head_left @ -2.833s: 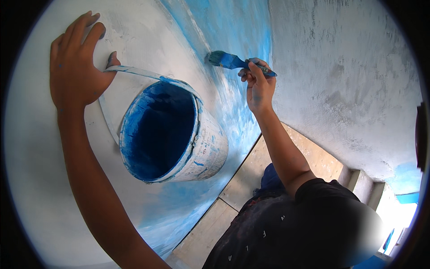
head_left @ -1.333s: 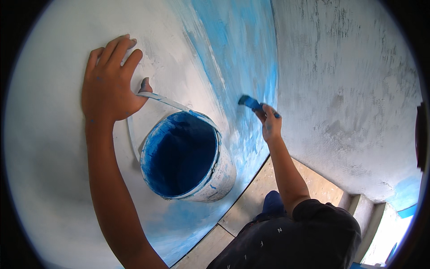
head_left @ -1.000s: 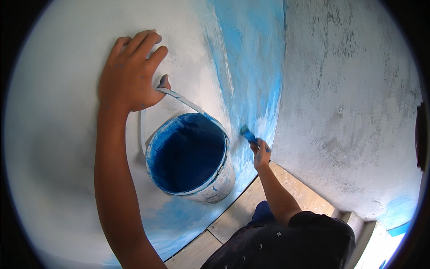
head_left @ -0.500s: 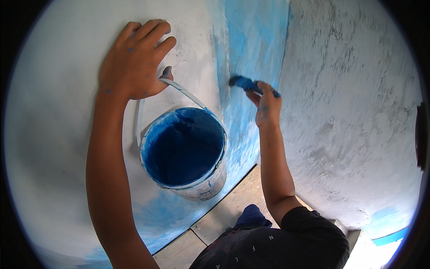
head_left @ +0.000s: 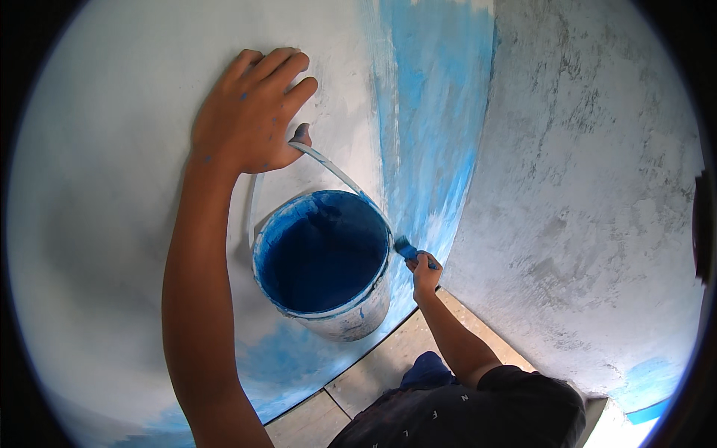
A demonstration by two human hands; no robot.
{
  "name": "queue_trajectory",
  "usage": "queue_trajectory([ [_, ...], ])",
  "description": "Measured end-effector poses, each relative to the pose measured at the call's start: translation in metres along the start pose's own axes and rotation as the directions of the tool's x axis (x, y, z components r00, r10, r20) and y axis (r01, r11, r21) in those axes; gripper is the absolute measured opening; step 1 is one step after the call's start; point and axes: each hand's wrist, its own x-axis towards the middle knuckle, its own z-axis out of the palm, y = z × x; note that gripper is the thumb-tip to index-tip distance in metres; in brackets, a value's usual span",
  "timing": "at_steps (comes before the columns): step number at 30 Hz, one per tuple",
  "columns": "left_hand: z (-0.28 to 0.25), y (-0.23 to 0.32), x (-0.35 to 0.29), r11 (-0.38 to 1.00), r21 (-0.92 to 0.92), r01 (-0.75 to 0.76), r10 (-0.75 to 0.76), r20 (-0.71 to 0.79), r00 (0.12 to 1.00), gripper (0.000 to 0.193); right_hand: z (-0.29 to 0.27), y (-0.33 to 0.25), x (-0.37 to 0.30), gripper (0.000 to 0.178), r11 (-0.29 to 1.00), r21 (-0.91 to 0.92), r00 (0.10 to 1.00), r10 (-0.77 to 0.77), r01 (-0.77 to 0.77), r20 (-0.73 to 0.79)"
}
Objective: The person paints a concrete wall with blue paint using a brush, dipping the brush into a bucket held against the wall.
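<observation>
Left hand (head_left: 250,119) is up against the pale wall (head_left: 104,187), fingers spread and a little bent, closed round nothing; the pale strap handle (head_left: 328,162) hangs over its thumb. (Whether the palm bears on the wall, I cannot tell from where I stand.) Right hand (head_left: 426,276) pinches a blue-stained brush (head_left: 408,249) between thumb and fingers, bristles toward the left.

Bucket (head_left: 358,317): hangs from that strap, nearer than the left hand and just left of the brush, mouth tilted toward the near side. Dark blue paint (head_left: 321,261) shows inside; the rim and outer side are streaked. Contact between bucket and wall not certain. Bristles lie close beside the rim — touching or apart, not clear. Blue streaks (head_left: 429,89) run along the pale wall at the far side, left of the corner with the grey wall (head_left: 567,172).

Risks, as judged: the weight seems to rest chiefly on one thumb; if it tires or straightens, the strap could slide off and the bucket drop, throwing paint on the floor (head_left: 377,369) and dark shirt (head_left: 455,418). More tilt could bring a spill — likewise a knock from the right hand. An overloaded brush could drip.
</observation>
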Motion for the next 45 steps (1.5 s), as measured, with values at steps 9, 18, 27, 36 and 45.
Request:
queue_trajectory([
  [9,-0.01,-0.001,-0.003,0.999,0.048,0.026,-0.029,0.067,0.997,0.049,0.13,-0.242,-0.026,0.026,0.975,-0.129,0.974,-0.162,0.182,0.156],
  [18,-0.006,-0.009,-0.002,0.992,0.061,-0.113,0.11,0.044,0.993,0.047,0.175,-0.282,-0.033,0.024,0.828,0.489,0.855,-0.442,0.274,0.27],
  [27,-0.006,-0.005,0.0,0.995,0.052,-0.088,0.087,0.021,0.996,0.046,0.014,-0.051,-0.034,0.018,0.955,-0.147,0.96,0.271,-0.26,0.068],
  [36,-0.009,-0.004,0.001,0.997,0.032,-0.077,0.074,0.07,0.995,0.044,0.152,-0.263,-0.049,0.028,0.99,0.0,0.958,-0.139,0.144,0.252],
  [45,-0.013,-0.006,0.003,0.996,0.02,-0.089,0.087,0.09,0.992,0.043,0.212,-0.356,-0.077,0.025,0.781,0.546,0.733,-0.558,0.305,0.389],
])
